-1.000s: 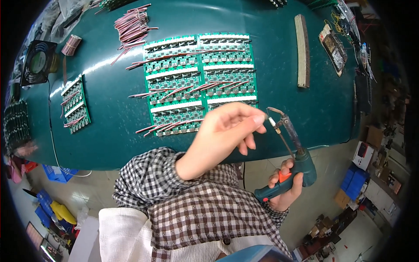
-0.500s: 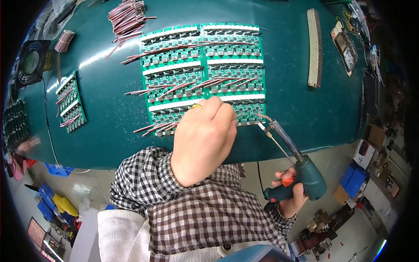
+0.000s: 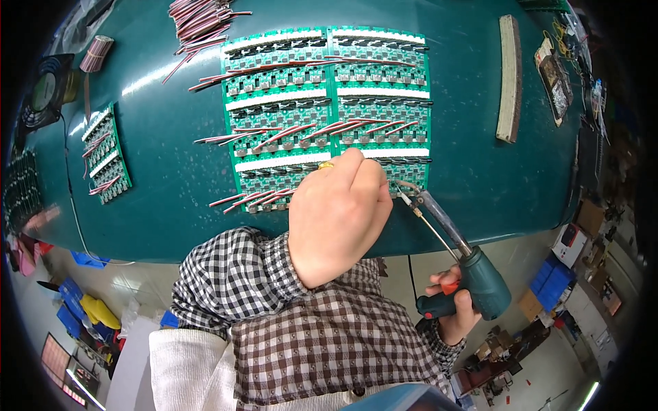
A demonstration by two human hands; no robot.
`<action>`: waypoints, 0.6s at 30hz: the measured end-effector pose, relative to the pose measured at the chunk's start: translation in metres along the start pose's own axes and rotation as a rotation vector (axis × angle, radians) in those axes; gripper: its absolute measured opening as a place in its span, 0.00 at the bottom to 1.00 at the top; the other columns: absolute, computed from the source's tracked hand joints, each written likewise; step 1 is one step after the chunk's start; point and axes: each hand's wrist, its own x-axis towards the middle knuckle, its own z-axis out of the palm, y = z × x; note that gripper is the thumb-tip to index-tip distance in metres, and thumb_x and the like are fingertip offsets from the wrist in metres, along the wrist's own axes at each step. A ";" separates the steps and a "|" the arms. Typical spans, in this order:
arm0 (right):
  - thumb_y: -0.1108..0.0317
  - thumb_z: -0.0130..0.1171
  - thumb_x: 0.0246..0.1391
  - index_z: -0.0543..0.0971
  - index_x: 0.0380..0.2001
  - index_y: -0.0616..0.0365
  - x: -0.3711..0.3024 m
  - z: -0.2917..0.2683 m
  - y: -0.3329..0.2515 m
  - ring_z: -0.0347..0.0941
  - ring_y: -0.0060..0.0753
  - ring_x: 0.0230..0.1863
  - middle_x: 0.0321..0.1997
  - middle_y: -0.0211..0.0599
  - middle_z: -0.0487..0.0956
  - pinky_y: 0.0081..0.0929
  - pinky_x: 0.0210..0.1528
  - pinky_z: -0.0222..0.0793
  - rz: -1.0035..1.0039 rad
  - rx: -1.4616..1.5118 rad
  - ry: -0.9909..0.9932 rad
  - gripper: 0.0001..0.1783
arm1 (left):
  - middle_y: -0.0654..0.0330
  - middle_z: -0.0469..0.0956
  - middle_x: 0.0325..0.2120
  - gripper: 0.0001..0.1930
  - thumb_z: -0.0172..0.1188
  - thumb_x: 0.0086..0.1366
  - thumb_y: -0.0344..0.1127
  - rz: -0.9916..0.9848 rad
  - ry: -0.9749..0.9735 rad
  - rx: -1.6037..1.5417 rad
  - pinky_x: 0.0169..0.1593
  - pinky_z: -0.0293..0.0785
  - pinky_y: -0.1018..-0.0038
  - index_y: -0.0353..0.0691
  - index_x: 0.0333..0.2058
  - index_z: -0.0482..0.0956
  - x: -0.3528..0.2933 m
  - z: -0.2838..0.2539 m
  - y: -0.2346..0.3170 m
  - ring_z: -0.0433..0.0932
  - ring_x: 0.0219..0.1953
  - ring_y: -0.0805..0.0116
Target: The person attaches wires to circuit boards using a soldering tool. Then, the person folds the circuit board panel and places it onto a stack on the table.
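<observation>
My left hand (image 3: 339,216), with a yellow ring on one finger, is closed over the lower row of a panel of green circuit boards (image 3: 330,103). Its fingertips are pinched together, and whatever is between them is hidden. My right hand (image 3: 458,312) grips a dark green soldering gun (image 3: 485,282) by its handle, around a red trigger. The gun's bent tip and thin feed tube reach the board's lower right part, close beside my left fingertips. Short red, black and white wires (image 3: 281,135) lie across the rows of boards.
Loose wires (image 3: 199,24) are heaped at the far left, near a tied wire bundle (image 3: 96,54). A smaller circuit board (image 3: 107,155) and a black fan (image 3: 48,92) are on the left. A pale bar (image 3: 508,79) and a metal-topped block (image 3: 552,81) lie at the right.
My left hand has shifted right along the lower row. The soldering gun's tip now sits nearer to its fingertips, over the board. The whole view has shifted slightly.
</observation>
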 end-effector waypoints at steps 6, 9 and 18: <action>0.56 0.63 0.54 0.69 0.51 0.73 -0.005 0.002 -0.001 0.78 0.42 0.39 0.38 0.46 0.76 0.33 0.35 0.82 -0.003 -0.064 -0.010 0.32 | 0.61 0.71 0.22 0.09 0.65 0.47 0.25 0.010 0.032 -0.035 0.23 0.67 0.67 0.43 0.26 0.74 -0.001 0.003 -0.002 0.73 0.21 0.60; 0.56 0.64 0.53 0.69 0.51 0.73 -0.006 0.003 -0.002 0.78 0.41 0.39 0.38 0.46 0.76 0.33 0.36 0.82 -0.001 -0.071 -0.002 0.32 | 0.60 0.70 0.22 0.09 0.65 0.47 0.25 0.011 0.036 -0.039 0.23 0.67 0.67 0.43 0.26 0.74 -0.001 0.003 -0.002 0.73 0.21 0.60; 0.55 0.65 0.52 0.70 0.49 0.73 -0.007 0.006 -0.003 0.77 0.39 0.35 0.32 0.43 0.76 0.33 0.35 0.80 0.005 -0.071 0.048 0.32 | 0.60 0.70 0.22 0.09 0.64 0.47 0.25 0.008 0.046 -0.056 0.23 0.66 0.67 0.42 0.25 0.73 -0.001 0.005 -0.003 0.72 0.21 0.60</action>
